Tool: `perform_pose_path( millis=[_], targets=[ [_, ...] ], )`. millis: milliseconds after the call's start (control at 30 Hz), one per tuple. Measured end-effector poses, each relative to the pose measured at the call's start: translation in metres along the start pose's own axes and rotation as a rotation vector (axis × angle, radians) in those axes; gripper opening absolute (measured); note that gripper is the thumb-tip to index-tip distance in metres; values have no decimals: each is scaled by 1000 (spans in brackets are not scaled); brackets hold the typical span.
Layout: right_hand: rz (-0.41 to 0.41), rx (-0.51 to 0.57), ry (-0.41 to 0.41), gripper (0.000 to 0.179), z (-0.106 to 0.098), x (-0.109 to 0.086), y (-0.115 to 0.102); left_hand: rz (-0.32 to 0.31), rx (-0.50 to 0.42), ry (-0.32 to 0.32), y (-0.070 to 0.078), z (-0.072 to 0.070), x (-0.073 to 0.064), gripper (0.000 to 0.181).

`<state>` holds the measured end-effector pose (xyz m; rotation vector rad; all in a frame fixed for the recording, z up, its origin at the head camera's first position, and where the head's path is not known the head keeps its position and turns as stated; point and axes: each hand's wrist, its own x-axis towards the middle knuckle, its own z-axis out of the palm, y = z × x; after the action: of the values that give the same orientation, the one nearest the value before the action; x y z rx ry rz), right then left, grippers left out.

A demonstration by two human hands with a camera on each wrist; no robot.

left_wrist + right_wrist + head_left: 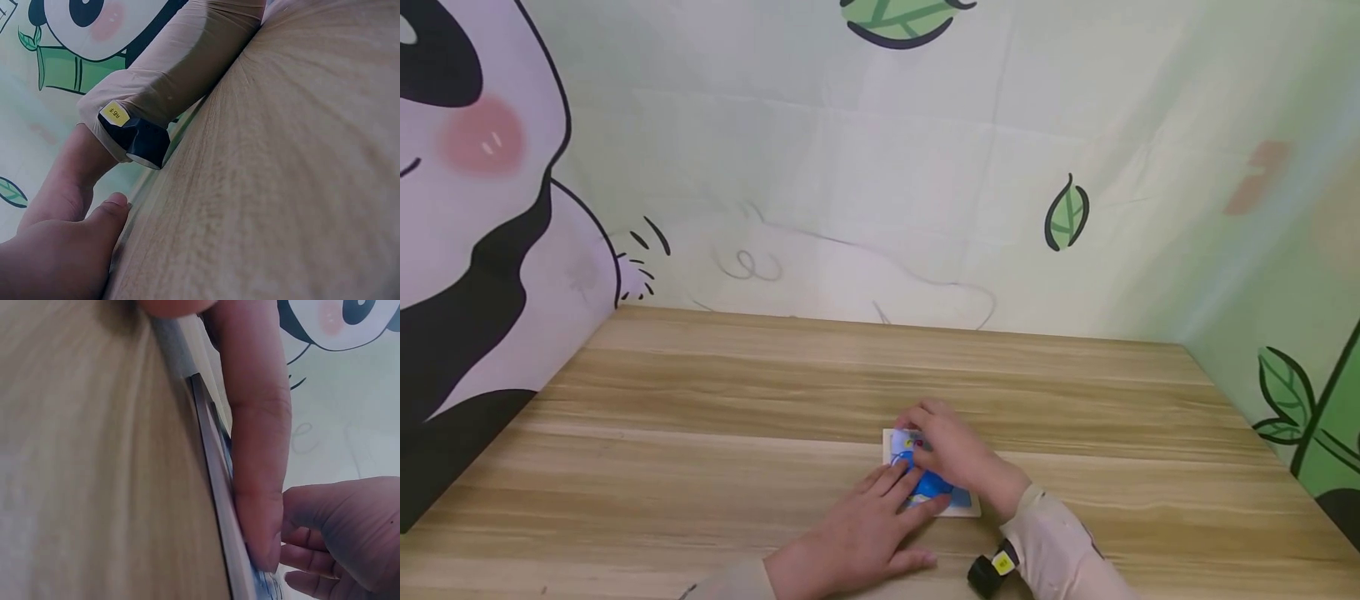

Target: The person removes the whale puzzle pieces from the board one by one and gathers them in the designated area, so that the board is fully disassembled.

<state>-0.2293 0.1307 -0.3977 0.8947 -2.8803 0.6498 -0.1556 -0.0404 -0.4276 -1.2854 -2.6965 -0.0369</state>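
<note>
A small picture board with a pale border and a blue picture lies flat on the table. My left hand rests on its near left part, fingers stretched out and the thumb apart on the table side. One left finger lies across the board in the right wrist view. My right hand bends over the far left corner, its fingers curled at the edge and its thumb over the picture. The fingertips are partly hidden, and I cannot tell whether a loose piece lies between them. In the left wrist view the left thumb is in front.
The wooden table extends around the board. A pale backdrop with a panda and leaves stands along its back and sides. A black wrist camera with a yellow label sits at the right sleeve.
</note>
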Motion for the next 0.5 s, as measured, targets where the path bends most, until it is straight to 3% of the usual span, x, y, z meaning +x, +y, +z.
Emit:
perform_pose_path(
  millis=[267, 500],
  targets=[
    [-16, 65, 38, 9, -2, 1, 2, 6, -2, 4, 0, 3, 1, 60],
    [-17, 169, 36, 8, -6, 2, 6, -3, -48, -27, -1, 2, 2, 62]
  ],
)
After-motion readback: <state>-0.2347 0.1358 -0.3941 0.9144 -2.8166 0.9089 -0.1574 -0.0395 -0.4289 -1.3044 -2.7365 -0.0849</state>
